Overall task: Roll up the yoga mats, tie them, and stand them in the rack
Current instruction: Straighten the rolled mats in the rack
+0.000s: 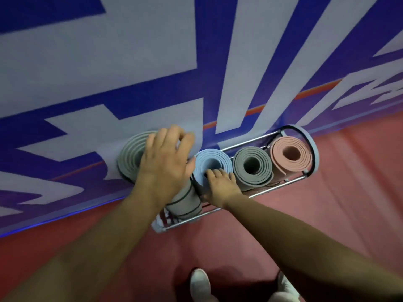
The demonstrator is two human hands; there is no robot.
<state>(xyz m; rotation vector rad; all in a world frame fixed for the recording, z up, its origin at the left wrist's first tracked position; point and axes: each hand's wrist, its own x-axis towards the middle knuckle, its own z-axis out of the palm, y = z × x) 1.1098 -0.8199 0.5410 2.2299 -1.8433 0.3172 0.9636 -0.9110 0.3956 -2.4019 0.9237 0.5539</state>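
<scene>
Fingers (pixel 174 136) of the left hand (pixel 165 162) are curling over the top end of the leftmost grey mat (pixel 130 155) and gripping it. This rolled mat is leaning leftward against the blue-and-white wall banner (pixel 109 62), with its lower end sitting in the left end of the rack (pixel 314 149). Two dark tie bands (pixel 185 201) are circling its lower part.

Just to the right, the right hand (pixel 220 186) is resting on the top end of the blue mat (pixel 213 160). Its fingers are lying fairly straight across the spiral, not closing round anything, and the thumb is pointing down the near side. The blue mat is standing upright in the rack, touching the leftmost grey mat.

Next in line, the second grey mat (pixel 253 166) and then the pink mat (pixel 290 153) are standing upright, each touching its neighbour. The pink mat is occupying the right end of the rack, beside the rounded grey end frame.

The wire rack is standing on the red floor (pixel 327 214), against the banner. White shoes (pixel 199 282) are showing at the bottom edge.
</scene>
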